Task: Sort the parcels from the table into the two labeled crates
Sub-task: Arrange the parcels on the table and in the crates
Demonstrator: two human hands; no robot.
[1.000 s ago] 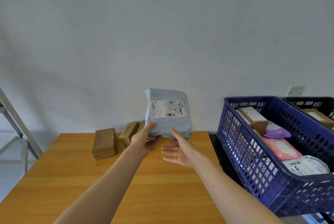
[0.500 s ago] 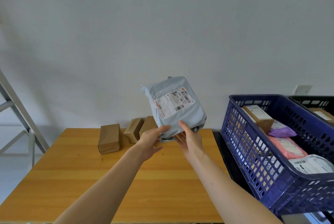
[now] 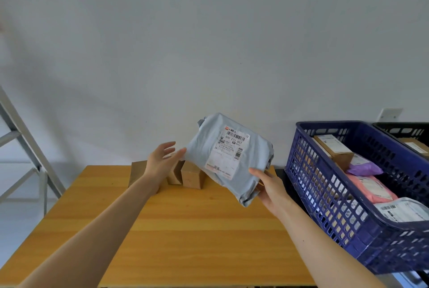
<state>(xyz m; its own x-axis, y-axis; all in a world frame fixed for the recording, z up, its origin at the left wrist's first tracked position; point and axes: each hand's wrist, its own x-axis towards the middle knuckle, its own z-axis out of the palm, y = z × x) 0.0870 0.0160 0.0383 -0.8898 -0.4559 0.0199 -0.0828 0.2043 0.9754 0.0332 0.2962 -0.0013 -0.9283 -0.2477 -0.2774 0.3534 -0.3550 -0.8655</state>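
A grey-blue poly mailer parcel (image 3: 228, 157) with a white shipping label hangs tilted above the far side of the wooden table (image 3: 190, 229). My right hand (image 3: 271, 189) grips its lower right corner. My left hand (image 3: 162, 161) is spread at the parcel's left edge, fingers apart, its thumb touching or just off the bag. Behind the hands, three brown cardboard boxes (image 3: 191, 175) stand at the table's far edge, partly hidden by my left hand. The blue crate (image 3: 329, 199) sits to the right and holds several parcels. A black crate (image 3: 404, 131) is beyond it.
A grey metal ladder frame (image 3: 25, 148) leans at the left of the table. A white wall outlet (image 3: 390, 114) is above the crates. The blue crate holds a cardboard box (image 3: 334, 148), a purple bag (image 3: 363, 167), a pink bag (image 3: 371, 189) and a white bag (image 3: 401, 212).
The parcel has moved right and tilted further, toward the blue crate. My left hand has let go and opened; my right hand now carries the parcel alone.
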